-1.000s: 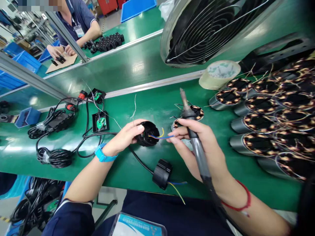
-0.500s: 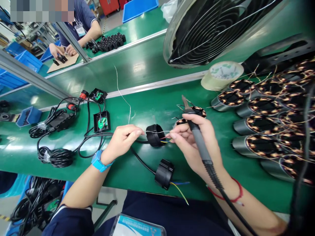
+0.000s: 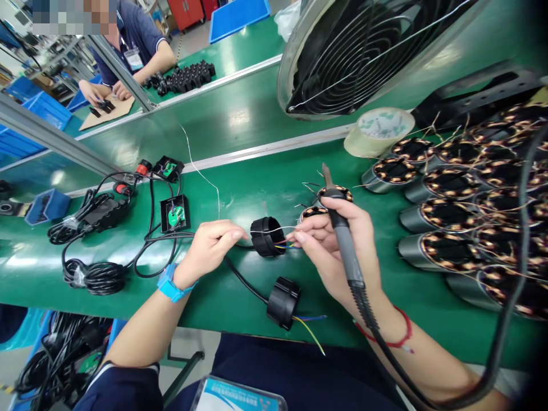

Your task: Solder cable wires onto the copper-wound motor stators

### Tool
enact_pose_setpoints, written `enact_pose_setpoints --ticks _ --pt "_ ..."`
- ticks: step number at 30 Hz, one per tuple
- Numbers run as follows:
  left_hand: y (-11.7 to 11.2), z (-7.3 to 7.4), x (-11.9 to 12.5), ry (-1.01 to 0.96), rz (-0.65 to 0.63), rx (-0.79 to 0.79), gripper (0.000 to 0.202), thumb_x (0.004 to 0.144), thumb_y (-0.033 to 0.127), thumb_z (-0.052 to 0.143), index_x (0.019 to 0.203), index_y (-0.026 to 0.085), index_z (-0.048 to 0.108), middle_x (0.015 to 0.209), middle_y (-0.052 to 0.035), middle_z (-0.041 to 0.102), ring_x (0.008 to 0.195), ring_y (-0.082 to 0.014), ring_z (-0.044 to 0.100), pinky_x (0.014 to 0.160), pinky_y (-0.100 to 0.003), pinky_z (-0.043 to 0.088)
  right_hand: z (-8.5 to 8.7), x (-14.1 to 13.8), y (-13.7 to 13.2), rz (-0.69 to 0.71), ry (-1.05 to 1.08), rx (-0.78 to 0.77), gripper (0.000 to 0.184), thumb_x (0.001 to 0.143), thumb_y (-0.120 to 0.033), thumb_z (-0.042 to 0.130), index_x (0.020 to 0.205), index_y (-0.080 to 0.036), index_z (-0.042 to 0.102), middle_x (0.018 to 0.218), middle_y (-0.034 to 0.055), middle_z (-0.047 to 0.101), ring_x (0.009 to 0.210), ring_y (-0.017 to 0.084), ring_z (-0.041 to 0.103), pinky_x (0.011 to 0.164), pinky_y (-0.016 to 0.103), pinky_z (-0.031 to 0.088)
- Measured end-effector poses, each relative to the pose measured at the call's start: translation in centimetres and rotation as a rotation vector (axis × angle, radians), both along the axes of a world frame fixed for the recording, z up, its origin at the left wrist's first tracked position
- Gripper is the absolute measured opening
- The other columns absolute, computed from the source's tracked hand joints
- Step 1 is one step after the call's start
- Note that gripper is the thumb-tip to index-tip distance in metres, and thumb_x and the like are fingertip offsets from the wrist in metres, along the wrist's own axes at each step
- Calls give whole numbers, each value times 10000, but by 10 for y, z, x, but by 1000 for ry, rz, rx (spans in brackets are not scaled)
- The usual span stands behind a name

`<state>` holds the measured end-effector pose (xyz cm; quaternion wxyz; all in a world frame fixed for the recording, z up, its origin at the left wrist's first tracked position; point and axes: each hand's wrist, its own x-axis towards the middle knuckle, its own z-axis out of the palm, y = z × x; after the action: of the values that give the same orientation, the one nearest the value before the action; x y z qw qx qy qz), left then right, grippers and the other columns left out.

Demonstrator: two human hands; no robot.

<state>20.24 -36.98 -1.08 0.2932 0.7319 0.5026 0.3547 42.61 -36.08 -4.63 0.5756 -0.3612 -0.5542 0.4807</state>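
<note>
Wires [image 3: 286, 246] inside black cap [image 3: 266, 236], fingers [image 3: 299, 236] pinching

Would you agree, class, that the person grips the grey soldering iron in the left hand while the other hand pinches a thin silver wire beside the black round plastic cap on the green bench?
Not quite. The head view shows the grey soldering iron in the right hand; the left hand pinches the thin silver wire. The black round plastic cap does lie between them on the green bench.

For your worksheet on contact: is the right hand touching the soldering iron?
Touching. The head view shows the right hand wrapped around the soldering iron, its handle running through the palm, with no gap.
</note>
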Motion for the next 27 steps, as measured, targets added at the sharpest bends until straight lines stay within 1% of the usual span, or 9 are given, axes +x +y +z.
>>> enact_pose_setpoints --ticks 7,9,12,14,16,18,20,23,27 --pt "1 0 1 85 -78 32 323 961 291 501 742 150 690 635 -13 640 581 -95 543 567 -214 409 1 1 -1 12 -6 21 518 879 -151 676 1305 -308 427 942 4 614 797 168 655 713 299 566" --pt "1 4 6 220 -7 69 273 953 290 511 800 159 695 761 -41 662 734 -134 581 701 -258 453 2 1 0 22 -16 56 492 886 -141 663 1292 -299 434 909 -4 614 791 165 648 732 306 556" --pt "0 11 23 393 128 223 202 920 279 558 1055 170 662 1169 -116 628 1124 -233 524 982 -399 402 3 1 0 25 -51 129 440 892 -122 642 1259 -276 453 877 -14 614 784 154 631 755 304 539" --pt "0 14 39 408 41 286 233 919 270 552 1117 171 622 1232 -115 613 1238 -250 464 1065 -432 336 4 1 0 4 -80 178 417 889 -107 637 1239 -258 467 877 -15 613 780 143 618 753 288 524" --pt "1 14 54 374 -106 234 167 937 243 513 1037 176 629 1104 -76 675 1185 -223 516 1079 -412 318 4 1 -1 -25 -93 213 405 887 -100 635 1228 -246 472 876 -17 613 774 136 608 732 271 512" --pt "5 14 62 319 -171 98 150 945 226 493 935 180 635 933 -31 701 1004 -183 590 1037 -382 345 3 0 -2 -52 -89 212 400 886 -106 637 1223 -242 470 865 -20 614 749 132 601 688 258 502" --pt "11 14 65 259 -179 -30 164 943 235 503 883 188 648 819 2 690 844 -153 586 960 -354 376 2 -1 -2 -75 -77 181 400 889 -119 637 1225 -243 459 854 -22 620 718 132 598 642 250 492" --pt "26 13 63 184 -190 -129 173 922 273 544 847 199 681 766 16 689 809 -154 556 892 -334 379 2 -1 2 -129 -113 169 386 892 -147 638 1226 -241 468 856 -17 632 733 138 617 637 248 507" --pt "50 -1 63 103 -96 -217 204 885 262 558 737 174 669 750 11 693 769 -150 537 833 -313 386 8 14 10 -277 -396 219 320 958 -228 564 1276 -230 532 889 11 684 839 167 662 729 289 552"
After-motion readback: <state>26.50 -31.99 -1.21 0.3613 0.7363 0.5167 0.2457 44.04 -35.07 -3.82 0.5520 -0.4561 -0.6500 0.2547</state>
